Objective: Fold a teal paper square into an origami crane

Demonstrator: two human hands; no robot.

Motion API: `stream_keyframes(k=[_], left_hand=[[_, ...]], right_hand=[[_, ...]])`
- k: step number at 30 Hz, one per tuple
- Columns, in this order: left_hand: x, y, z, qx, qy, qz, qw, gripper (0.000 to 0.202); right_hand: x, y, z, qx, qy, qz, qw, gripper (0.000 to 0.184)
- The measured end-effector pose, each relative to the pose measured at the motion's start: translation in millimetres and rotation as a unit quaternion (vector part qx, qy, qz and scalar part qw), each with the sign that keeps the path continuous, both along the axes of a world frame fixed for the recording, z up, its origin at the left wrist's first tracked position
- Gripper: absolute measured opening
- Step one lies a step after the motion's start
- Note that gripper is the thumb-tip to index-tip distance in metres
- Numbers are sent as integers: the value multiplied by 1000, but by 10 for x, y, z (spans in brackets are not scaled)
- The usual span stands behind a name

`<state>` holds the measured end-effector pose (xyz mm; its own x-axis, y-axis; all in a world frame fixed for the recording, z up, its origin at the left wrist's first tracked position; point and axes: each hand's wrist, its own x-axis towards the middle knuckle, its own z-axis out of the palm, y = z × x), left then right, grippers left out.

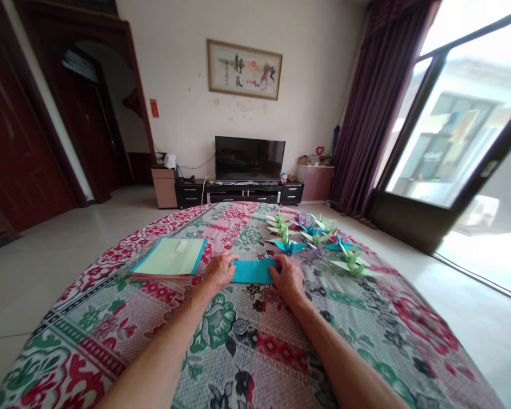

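Observation:
A blue sheet of origami paper [252,271], folded into a flat rectangle, lies on the patterned tablecloth in front of me. My left hand [221,271] grips its left end, fingers curled with the tips at the edge. At the other end, my right hand [288,275] holds the paper with bent fingers. To the left rests a stack of square paper [170,257], pale green on top with a blue border showing beneath. Beyond my right hand stand several folded paper cranes in green, blue and purple, among them a blue crane [288,246] closest to the folded sheet.
The round table is covered by a floral tablecloth [238,352]. More cranes, such as a green crane [352,262], spread toward the right. Across the room a television [250,159] stands on a low cabinet [191,194]. A glass door [447,142] is at the right.

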<state>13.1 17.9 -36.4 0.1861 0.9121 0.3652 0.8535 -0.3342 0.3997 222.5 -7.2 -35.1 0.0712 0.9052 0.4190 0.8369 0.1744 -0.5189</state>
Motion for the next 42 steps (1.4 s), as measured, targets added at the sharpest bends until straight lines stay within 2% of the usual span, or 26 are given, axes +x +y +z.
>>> stream_keyframes(k=[3, 7, 9, 11, 15, 19, 23, 25, 27, 30, 34, 38, 42], left_hand=[[15, -7, 17, 21, -36, 26, 999, 33], [29, -67, 163, 37, -114, 131, 984, 29], [28, -102, 248, 13, -168, 192, 967, 34], [32, -127, 301, -42, -204, 204, 957, 44], [91, -140, 284, -101, -340, 154, 923, 48], [175, -159, 235, -161, -481, 53, 860, 57], [218, -223, 251, -237, -537, -59, 808, 64], [243, -253, 260, -250, -525, -91, 808, 61], [278, -269, 256, -244, -506, -96, 822, 54], [337, -264, 229, -232, -495, -81, 833, 44], [382, -247, 206, -224, -508, -54, 830, 36], [391, -252, 225, -200, -537, -25, 819, 34], [391, -236, 223, -169, -572, -29, 802, 36]], right_hand=[[22, 34, -6, 15, 60, 4, 998, 23], [25, 40, 30, 38, 145, -15, 989, 27], [19, 39, 51, 54, 184, -22, 981, 29], [11, 45, 59, 75, 211, -23, 974, 31], [1, 79, 33, 110, 238, -27, 965, 33], [11, 110, 1, 140, 232, -44, 961, 34], [19, 109, 2, 149, 223, -57, 962, 32], [17, 101, 9, 151, 223, -57, 961, 32], [14, 94, 17, 154, 225, -51, 961, 31], [5, 86, 23, 162, 227, -38, 960, 30], [-15, 83, 30, 162, 254, -21, 953, 30], [-43, 96, 37, 155, 369, 13, 916, 38], [-73, 115, 20, 125, 468, 49, 874, 41]])
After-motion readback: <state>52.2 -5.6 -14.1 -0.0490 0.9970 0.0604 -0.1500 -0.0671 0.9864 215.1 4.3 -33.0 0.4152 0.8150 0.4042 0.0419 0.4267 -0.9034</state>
